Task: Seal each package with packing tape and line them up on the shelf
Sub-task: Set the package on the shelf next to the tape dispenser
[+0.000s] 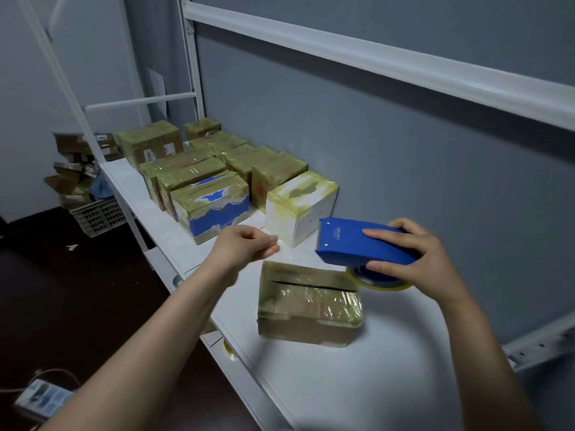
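Though glossy, a rectangular cardboard package (pixel 309 306).

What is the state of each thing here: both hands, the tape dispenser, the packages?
right hand: grips the tape dispenser.
tape dispenser: held above the shelf.
left hand: fingers curled; holding tape or not, unclear.
near package: taped, lying apart from the rows.
lined-up packages: taped, standing in rows.
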